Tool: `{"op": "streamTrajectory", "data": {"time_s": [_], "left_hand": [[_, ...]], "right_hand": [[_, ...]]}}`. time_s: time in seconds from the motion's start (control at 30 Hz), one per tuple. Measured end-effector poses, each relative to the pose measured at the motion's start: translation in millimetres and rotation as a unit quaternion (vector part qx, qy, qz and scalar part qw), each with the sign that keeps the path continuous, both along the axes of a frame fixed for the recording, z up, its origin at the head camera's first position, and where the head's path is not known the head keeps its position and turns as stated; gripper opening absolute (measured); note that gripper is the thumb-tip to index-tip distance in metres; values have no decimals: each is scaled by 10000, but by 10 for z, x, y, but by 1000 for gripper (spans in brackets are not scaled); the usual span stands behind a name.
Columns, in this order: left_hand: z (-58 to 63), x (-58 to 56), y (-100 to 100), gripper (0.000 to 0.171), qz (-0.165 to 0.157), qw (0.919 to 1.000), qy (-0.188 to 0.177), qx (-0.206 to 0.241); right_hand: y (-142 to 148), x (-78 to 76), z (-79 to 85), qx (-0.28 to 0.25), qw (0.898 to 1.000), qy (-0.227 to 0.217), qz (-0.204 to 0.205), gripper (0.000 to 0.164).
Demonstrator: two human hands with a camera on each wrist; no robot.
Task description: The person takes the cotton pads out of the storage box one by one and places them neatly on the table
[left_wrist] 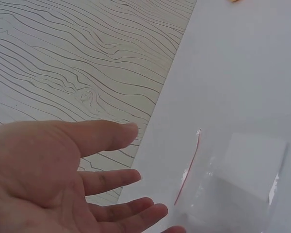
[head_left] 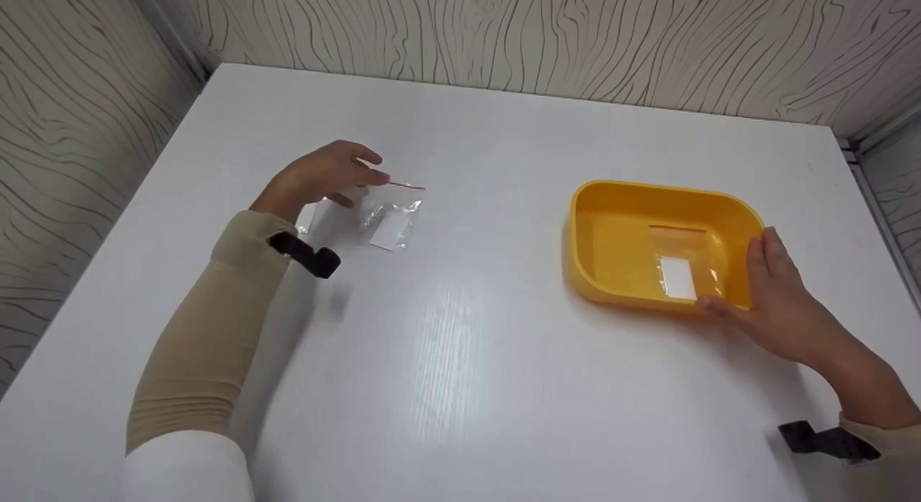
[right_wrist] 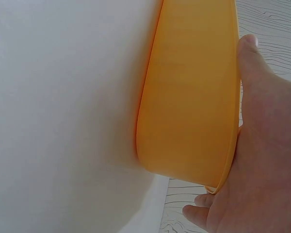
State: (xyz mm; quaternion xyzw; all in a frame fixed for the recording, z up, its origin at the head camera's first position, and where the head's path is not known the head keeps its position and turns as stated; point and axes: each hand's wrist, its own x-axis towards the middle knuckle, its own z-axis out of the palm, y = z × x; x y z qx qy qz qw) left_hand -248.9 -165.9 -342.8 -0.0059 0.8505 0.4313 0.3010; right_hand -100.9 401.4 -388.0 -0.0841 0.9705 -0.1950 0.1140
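My left hand (head_left: 327, 172) hovers at a small clear zip bag (head_left: 392, 218) with a red seal line and a white slip inside. In the left wrist view its fingers are spread and relaxed, apart from the bag (left_wrist: 252, 170). Part of another clear bag (head_left: 306, 218) shows beneath the left wrist, mostly hidden. My right hand (head_left: 777, 300) rests against the near right corner of a yellow box (head_left: 586, 279), thumb on the near rim and fingers straight along the right rim. Inside the box lies a similar clear bag (head_left: 678, 277) with a white slip.
A white table (head_left: 446, 358) carries the bags and the box. Wood-patterned panels (head_left: 504, 34) rise behind the table and stand along its left and right sides. Each wrist wears a black strap mount (head_left: 306, 254).
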Motion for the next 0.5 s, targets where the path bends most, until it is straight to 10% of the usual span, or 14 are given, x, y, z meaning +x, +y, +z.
{"op": "streamTrajectory", "data": {"time_s": [0.5], "left_hand": [[163, -27, 90, 59, -220, 9992, 234, -250]], "right_hand": [[-7, 6, 15, -2, 10000, 57, 12, 112]]}}
